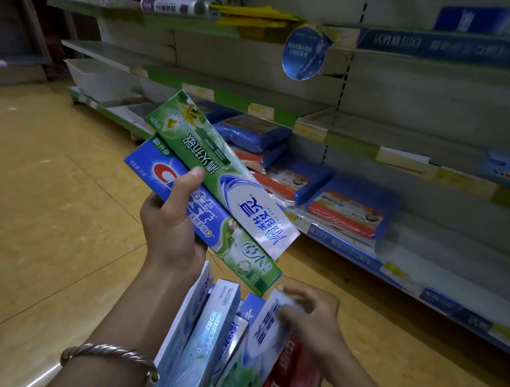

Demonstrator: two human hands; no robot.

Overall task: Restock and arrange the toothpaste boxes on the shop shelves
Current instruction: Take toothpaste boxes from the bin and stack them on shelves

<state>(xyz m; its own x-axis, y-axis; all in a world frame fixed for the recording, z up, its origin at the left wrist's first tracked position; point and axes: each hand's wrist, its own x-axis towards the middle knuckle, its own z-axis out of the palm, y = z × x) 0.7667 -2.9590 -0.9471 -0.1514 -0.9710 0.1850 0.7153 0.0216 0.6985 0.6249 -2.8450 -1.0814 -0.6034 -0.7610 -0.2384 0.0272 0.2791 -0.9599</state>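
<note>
My left hand [173,218] grips two toothpaste boxes held up in front of the shelves: a green and white box [218,169] on top and a blue and green box [225,238] under it, thumb across both. Below, a container at the bottom of the view holds several upright toothpaste boxes [210,335], pale blue, white and red. My right hand [311,322] is blurred and closes its fingers around the top of a white and blue box [266,329] standing in that bunch. A metal bangle sits on my left wrist.
Shop shelves [351,131] run from upper left to right, with green price strips. Blue and orange packets [345,204] lie on the low shelf. White plastic trays [101,78] stand at the left end. A round blue sign [304,53] hangs from an upper shelf. Yellow floor lies on the left.
</note>
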